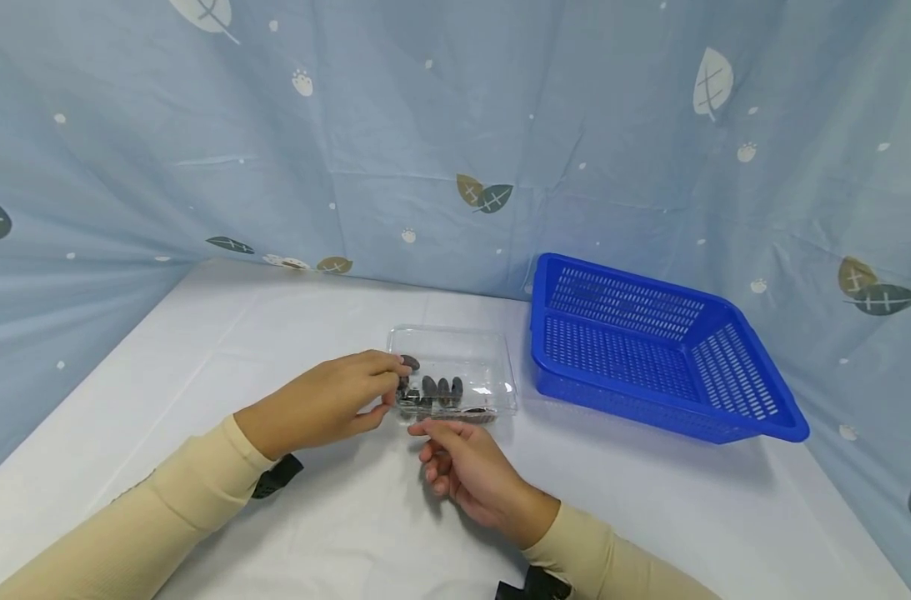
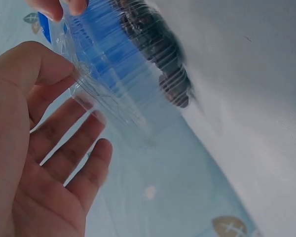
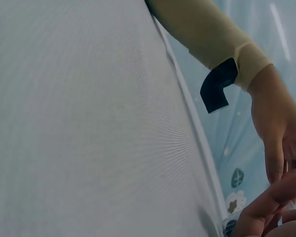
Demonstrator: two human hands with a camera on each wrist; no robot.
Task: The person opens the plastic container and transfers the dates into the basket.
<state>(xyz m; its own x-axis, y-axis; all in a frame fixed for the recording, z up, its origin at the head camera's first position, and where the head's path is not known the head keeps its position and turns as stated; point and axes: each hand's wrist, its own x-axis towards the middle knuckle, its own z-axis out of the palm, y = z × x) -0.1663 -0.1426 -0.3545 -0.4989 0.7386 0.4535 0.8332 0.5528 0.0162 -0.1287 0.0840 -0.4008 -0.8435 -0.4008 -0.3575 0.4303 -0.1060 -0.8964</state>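
A clear plastic box (image 1: pixel 493 358) on the white table holds several dark, oval, wrinkled-looking pieces (image 1: pixel 443 392). My left hand (image 1: pixel 335 396) is at its left front corner. In the left wrist view, the thumb and forefinger of the left hand (image 2: pixel 44 118) pinch the box's thin rim (image 2: pixel 108 98), while the other fingers spread loosely behind it. At the front edge is my right hand (image 1: pixel 473 475), thumb and forefinger together at the rim and the other fingers curled under. The right wrist view catches only part of the right hand (image 3: pixel 266 207), close to the left hand (image 3: pixel 281 118).
A blue plastic basket (image 1: pixel 620 398) with slotted sides stands right of the box, near the back of the table (image 1: pixel 275 333). Behind the table hangs a light blue curtain (image 1: pixel 395 108) printed with leaves. Dark straps show at both wrists.
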